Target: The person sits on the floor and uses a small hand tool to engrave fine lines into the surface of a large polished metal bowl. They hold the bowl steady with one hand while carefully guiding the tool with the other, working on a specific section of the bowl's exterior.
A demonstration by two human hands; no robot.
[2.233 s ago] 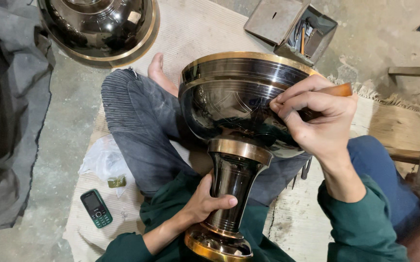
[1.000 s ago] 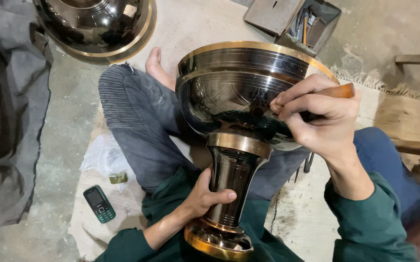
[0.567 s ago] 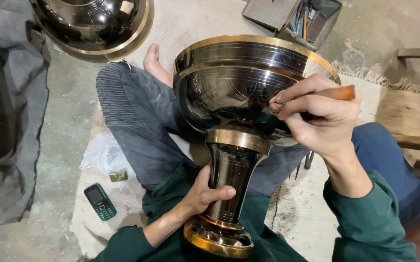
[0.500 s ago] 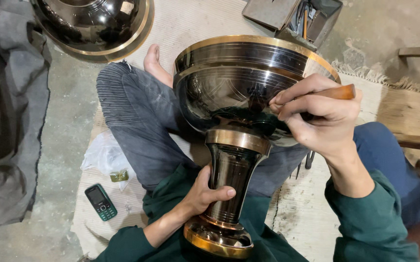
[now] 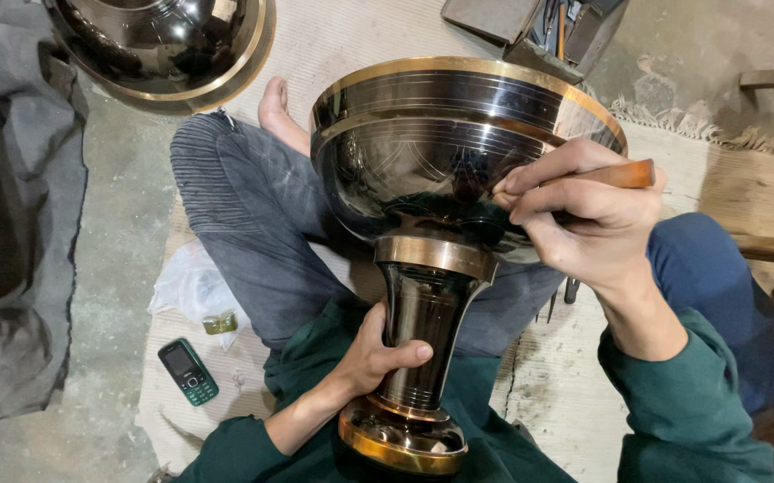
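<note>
**Goblet-Shaped Metal Vessel Held Across the Lap: Count and Orientation**

Between the two hands lies one large dark metal vessel (image 5: pixel 458 170), goblet-shaped, with a gold-coloured rim band, a gold collar and a gold foot.

**Count**
- Hands: two, both belonging to the seated person.
- Vessels in hand: one.
- Hand tools in use: one, a wooden-handled tool (image 5: pixel 615 174).
- Other polished bowls: one second bowl (image 5: pixel 163 45), well apart from the left hand, on the floor beyond the knee.
- Phones: one small mobile phone (image 5: pixel 188 371), on the mat to the outer side of the left forearm.
- Open boxes: one metal toolbox (image 5: pixel 539 27), beyond the right hand.

**Hand state**
- Left hand (image 5: pixel 373 353): closed around the vessel's narrow stem, just above the foot, thumb across the front.
- Right hand (image 5: pixel 583 219): fingers closed on the wooden-handled tool, resting against the bowl's outer wall. The tool's working tip is hidden behind the fingers.

**Orientation**
- The vessel's long axis runs from the foot, nearest the person's chest, away to the bowl.
- The foot points toward the person; the bowl's mouth points away from both hands and is not visible.
- The tool's handle lies roughly crosswise to that axis, its butt projecting to the outer side of the right hand.
</note>
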